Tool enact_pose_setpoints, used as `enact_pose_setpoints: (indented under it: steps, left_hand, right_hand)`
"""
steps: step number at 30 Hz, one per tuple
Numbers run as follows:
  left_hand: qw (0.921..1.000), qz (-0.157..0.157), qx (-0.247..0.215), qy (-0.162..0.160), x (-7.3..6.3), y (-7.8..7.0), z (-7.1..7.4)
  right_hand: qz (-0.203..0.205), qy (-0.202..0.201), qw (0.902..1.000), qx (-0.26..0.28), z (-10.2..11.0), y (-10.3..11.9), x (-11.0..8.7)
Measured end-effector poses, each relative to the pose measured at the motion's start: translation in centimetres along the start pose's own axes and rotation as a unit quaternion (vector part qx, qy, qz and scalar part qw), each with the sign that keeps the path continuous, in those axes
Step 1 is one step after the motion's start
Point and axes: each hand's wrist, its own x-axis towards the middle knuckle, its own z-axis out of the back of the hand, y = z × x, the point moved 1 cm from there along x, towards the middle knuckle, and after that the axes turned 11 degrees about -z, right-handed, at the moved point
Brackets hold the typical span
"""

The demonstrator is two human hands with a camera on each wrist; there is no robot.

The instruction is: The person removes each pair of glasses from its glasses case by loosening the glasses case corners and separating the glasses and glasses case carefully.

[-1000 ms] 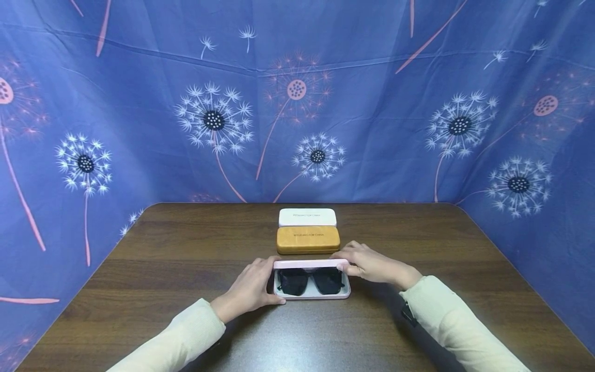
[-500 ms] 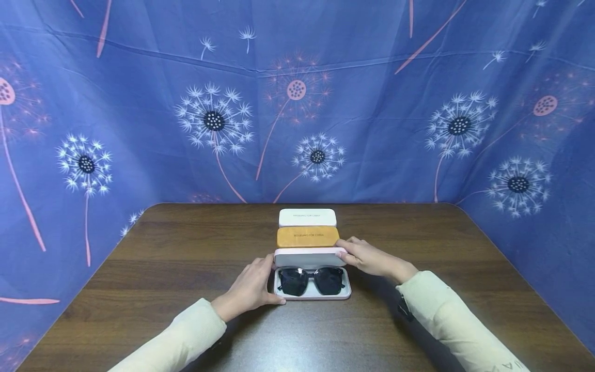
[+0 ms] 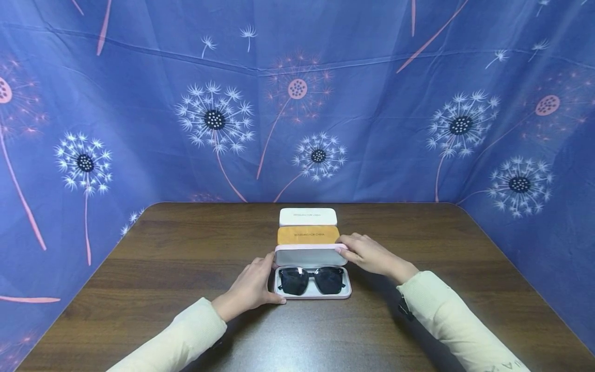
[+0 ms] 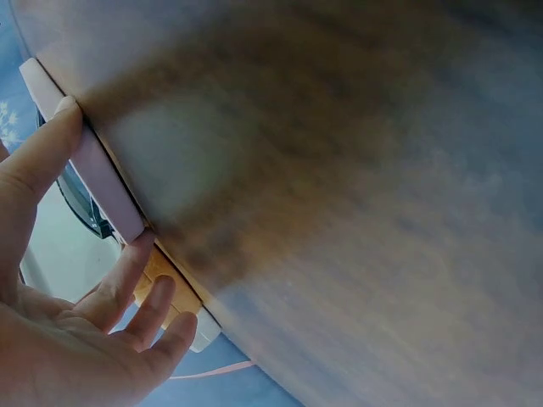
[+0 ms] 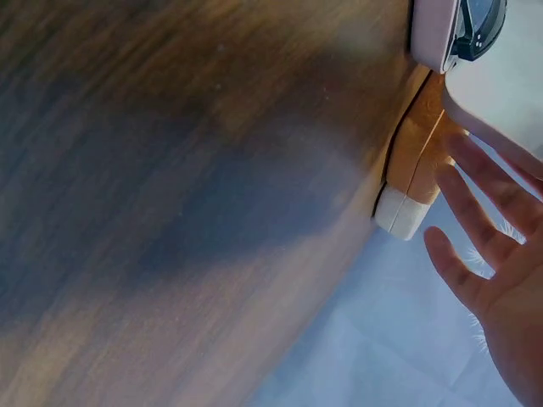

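One pair of dark sunglasses (image 3: 294, 281) lies in the base of a pink case (image 3: 312, 297), lenses facing the head camera, about midway between the left and right edges of a brown wooden table (image 3: 297, 336). The case's long sides run roughly parallel to the table's far edge. Its lid (image 3: 304, 256) stands raised along the rear side, tipped back, with the grey inner face showing.

The left hand (image 3: 250, 287) grips the left end of the base, thumb at the near left corner and forefinger toward the rear left one, thumb and forefinger spread wide. The right hand (image 3: 372, 254) holds the lid by its right end, thumb on the front and fingers behind; the lid covers some fingertips, so how firmly they press is hard to tell. In the right wrist view its other fingers are spread and nearly straight.

Just behind the lid lies an orange case (image 3: 308, 235), closed, and behind that a white case (image 3: 308, 217), nearest the table's far edge. Both bear small dark lettering on top. Pale sleeves (image 3: 455, 315) cover both forearms. Beyond the far edge hangs a blue cloth (image 3: 372, 103) printed with white and pink dandelions, which also runs along the table's left and right edges.
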Motion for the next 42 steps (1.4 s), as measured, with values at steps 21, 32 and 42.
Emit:
enact_pose_setpoints:
  steps: [21, 32, 42]
  left_hand:
    - [0.9999, 0.007, -0.013, 0.001, 0.0, 0.1, -0.2]
    - [0.9999, 0.008, -0.013, 0.003, 0.0, 0.1, -0.1]
    - [0.9998, 0.001, -0.019, -0.003, -0.1, 0.0, -0.1]
  right_hand:
    - [0.068, -0.137, 0.9875, -0.039, 1.8, 1.5, -1.0]
    - [0.109, -0.168, 0.9785, -0.049, 2.4, 3.6, -1.5]
    - [0.154, -0.174, 0.9699, -0.073, 1.7, 5.1, -2.1]
